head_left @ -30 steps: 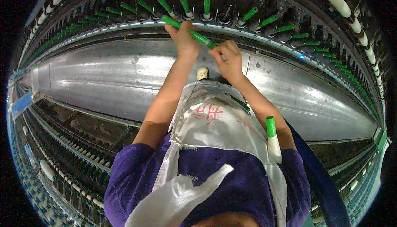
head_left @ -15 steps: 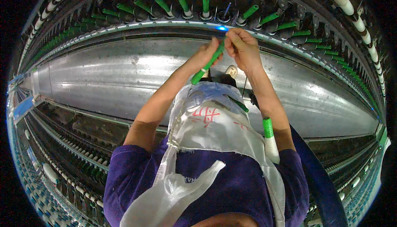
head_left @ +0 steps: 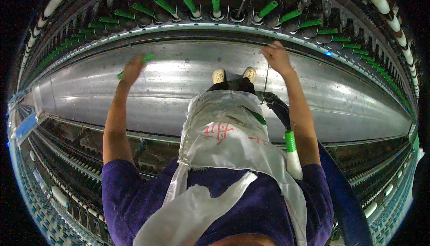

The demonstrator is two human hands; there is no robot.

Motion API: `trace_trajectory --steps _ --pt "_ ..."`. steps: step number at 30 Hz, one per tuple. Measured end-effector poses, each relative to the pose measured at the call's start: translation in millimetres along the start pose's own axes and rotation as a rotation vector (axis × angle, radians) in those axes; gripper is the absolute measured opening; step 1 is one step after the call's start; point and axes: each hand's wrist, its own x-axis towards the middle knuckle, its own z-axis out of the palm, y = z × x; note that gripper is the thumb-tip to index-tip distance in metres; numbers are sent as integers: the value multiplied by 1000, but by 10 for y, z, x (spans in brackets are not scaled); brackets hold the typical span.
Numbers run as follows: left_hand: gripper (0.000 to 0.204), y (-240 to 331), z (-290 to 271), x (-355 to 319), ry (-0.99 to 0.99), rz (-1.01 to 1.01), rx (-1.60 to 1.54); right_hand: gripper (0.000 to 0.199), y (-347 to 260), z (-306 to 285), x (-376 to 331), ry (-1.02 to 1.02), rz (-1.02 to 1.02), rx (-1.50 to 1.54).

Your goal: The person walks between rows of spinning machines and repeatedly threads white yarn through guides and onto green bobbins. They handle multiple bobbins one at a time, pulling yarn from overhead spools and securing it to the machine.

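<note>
Head view, nearest first: purple shirt (head_left: 251, 210) under a white sack apron (head_left: 233, 129), with one green-topped bobbin (head_left: 291, 149) wound in white yarn poking up at the right hip (one only in sight there). Two pale shoes (head_left: 234, 74) below on the grey floor (head_left: 188, 89). Both forearms raised and spread wide apart, reaching toward the spinning frame (head_left: 215, 31). Left hand (head_left: 133, 69) curled shut around one green tube (head_left: 145, 58), its ends sticking out either side of the fist, tilted, held up short of the spindle row. Right hand (head_left: 277, 55) lifted near the frame's rail, fingers loosely bent and partly open; nothing clearly gripped, though a thin thread or rod (head_left: 267, 78) hangs just beside it (touching or not, cannot tell). Farther off, a curved row of green tubes (head_left: 215, 2) standing on the spindles, about a dozen countable near the middle, more blurring away to both sides; one spindle (head_left: 238, 11) among them bare.
</note>
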Motion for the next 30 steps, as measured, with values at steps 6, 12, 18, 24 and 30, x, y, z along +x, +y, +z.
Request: trace_trajectory --steps 6,12,18,24,30 --pt "26 -490 153 -275 498 -742 -1235 48 -594 593 874 -265 427 -139" --pt "30 -264 -16 -248 494 -827 -1368 60 -432 695 1095 -365 387 -129" --pt "42 -262 -15 -133 507 -525 -1139 60 -269 743 956 -271 451 -132" --pt "41 -306 -68 -18 512 -586 -1186 61 -270 676 978 -223 502 -90" --pt "41 -165 -212 135 493 -517 -1159 52 -323 689 972 -175 471 -100"
